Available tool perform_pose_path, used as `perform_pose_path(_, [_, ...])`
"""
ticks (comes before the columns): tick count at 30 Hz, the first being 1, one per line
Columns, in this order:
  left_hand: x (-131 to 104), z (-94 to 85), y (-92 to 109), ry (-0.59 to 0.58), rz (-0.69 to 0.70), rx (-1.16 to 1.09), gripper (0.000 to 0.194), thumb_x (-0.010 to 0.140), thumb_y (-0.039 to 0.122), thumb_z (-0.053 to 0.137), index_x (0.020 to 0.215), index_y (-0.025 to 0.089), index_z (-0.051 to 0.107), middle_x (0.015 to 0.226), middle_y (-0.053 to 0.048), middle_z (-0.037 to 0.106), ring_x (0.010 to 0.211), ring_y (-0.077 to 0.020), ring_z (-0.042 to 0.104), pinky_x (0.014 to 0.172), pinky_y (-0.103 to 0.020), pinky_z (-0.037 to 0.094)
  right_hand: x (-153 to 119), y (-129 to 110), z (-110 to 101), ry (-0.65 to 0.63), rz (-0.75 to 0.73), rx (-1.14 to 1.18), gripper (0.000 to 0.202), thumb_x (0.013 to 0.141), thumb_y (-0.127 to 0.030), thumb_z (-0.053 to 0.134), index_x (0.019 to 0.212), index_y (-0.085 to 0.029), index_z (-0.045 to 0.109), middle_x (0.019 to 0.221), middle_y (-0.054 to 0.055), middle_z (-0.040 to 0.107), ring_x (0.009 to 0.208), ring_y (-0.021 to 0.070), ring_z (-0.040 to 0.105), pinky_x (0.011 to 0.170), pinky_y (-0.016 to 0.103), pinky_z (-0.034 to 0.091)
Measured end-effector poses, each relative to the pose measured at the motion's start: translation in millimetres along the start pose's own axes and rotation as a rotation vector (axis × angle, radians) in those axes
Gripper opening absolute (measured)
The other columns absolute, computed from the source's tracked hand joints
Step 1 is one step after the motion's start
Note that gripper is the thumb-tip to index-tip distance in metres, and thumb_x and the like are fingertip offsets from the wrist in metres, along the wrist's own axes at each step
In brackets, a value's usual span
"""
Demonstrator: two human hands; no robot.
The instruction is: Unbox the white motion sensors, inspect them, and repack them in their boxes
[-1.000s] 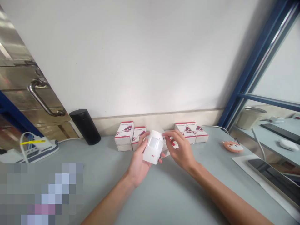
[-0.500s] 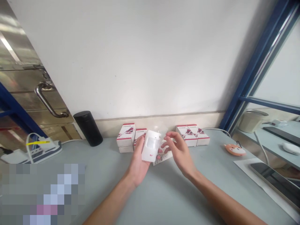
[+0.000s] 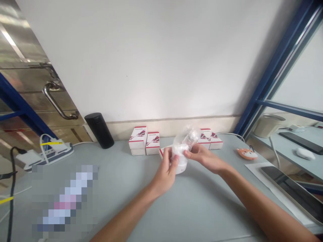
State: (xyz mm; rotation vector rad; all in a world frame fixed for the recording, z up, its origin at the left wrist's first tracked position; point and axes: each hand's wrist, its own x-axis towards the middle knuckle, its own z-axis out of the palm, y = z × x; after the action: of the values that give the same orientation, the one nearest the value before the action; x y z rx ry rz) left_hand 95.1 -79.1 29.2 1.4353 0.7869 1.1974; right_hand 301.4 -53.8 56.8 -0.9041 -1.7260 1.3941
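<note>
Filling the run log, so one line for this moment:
left hand: on white device | right hand: at clear wrap | both above table

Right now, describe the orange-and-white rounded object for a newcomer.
On the grey tabletop, look right, towards the blue metal frame. Just beyond the white sheet and flat black device lies the rounded object. Unlike both, it is orange with a white face.
</note>
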Motion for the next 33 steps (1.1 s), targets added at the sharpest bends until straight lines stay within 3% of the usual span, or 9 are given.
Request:
perform_pose_path(4, [-2,-1.2,-7,-0.163,0.001,0.138,0.031,0.102,0.046,0.061,0.124,0.024,0.064,0.129,-0.011,0.068,0.117,-0.028,0.062,0.106,-0.041,0.046,-17,16,-7,0.06,-0.005,0.007,0.057,0.09,-0.061,0.075,0.13,-0.02,0.07,0.122,0.012,0.076,0.118,0.0328,0.069,0.107,0.052,0.054])
perform_pose_path(9, [-1,-5.3,-12,-0.057,0.102,0.18,0.048,0.099,0.027,0.065,0.146,0.027,0.056,0.149,-0.012,0.059,0.14,-0.0304,0.052,0.118,-0.042,0.039,-23,19,-19,0.118,0.013,-0.121,0.048,0.092,-0.055,0.075,0.126,-0.022,0.072,0.127,0.011,0.076,0.119,0.0327,0.07,0.104,0.05,0.056])
perform_pose_path(12, [0,-4.6,-12,-0.073,0.042,0.205,0.051,0.102,0.031,0.062,0.152,0.028,0.052,0.15,-0.011,0.059,0.138,-0.03,0.055,0.117,-0.042,0.042,-25,19,-26,0.063,0.015,-0.301,0.042,0.094,-0.053,0.073,0.125,-0.025,0.074,0.123,0.009,0.077,0.114,0.0313,0.072,0.1,0.047,0.059])
perform_pose_path(17, [4,-2.7,-20,-0.173,-0.033,0.252,0.037,0.099,0.037,0.067,0.134,0.027,0.069,0.134,-0.01,0.071,0.122,-0.0329,0.065,0.108,-0.044,0.049,-30,19,-36,-0.069,-0.006,-0.485,0.039,0.094,-0.051,0.072,0.125,-0.028,0.074,0.122,0.006,0.078,0.105,0.0279,0.074,0.088,0.04,0.063])
perform_pose_path(20, [5,-5.0,-26,-0.21,-0.049,0.31,0.032,0.095,0.036,0.072,0.126,0.029,0.074,0.129,-0.009,0.074,0.125,-0.0358,0.064,0.113,-0.048,0.045,-30,14,-42,-0.056,-0.028,-0.503,0.048,0.088,-0.049,0.079,0.131,-0.029,0.071,0.122,0.006,0.078,0.106,0.0271,0.074,0.086,0.038,0.062])
perform_pose_path(23, [3,-5.1,-30,-0.184,-0.092,0.356,0.039,0.091,0.035,0.077,0.129,0.031,0.072,0.132,-0.008,0.073,0.125,-0.0365,0.064,0.115,-0.052,0.044,-29,13,-44,-0.034,-0.022,-0.498,0.035,0.091,-0.044,0.076,0.121,-0.026,0.075,0.11,0.005,0.079,0.098,0.0249,0.074,0.086,0.038,0.062])
perform_pose_path(27, [2,0.7,-32,-0.121,-0.052,0.154,0.07,0.084,0.029,0.085,0.148,0.031,0.058,0.149,-0.01,0.063,0.138,-0.0351,0.058,0.117,-0.049,0.044,-26,24,-40,-0.12,0.008,-0.463,0.03,0.097,-0.041,0.069,0.122,-0.026,0.073,0.111,0.005,0.079,0.094,0.0235,0.074,0.084,0.039,0.062])
perform_pose_path(31, [4,3.5,-30,-0.149,-0.11,0.002,0.06,0.087,0.03,0.084,0.141,0.027,0.057,0.148,-0.014,0.063,0.132,-0.0316,0.064,0.11,-0.045,0.051,-24,31,-33,-0.149,-0.025,-0.535,0.037,0.094,-0.035,0.073,0.131,-0.028,0.069,0.12,0.004,0.077,0.099,0.0249,0.074,0.083,0.039,0.063])
perform_pose_path(33, [4,2.8,-28,-0.172,-0.151,0.0,0.061,0.087,0.031,0.083,0.139,0.027,0.053,0.144,-0.014,0.065,0.126,-0.0306,0.067,0.105,-0.045,0.054,-30,28,-30,-0.101,-0.061,-0.631,0.039,0.093,-0.033,0.074,0.132,-0.03,0.068,0.126,0.005,0.075,0.104,0.0272,0.073,0.086,0.041,0.062])
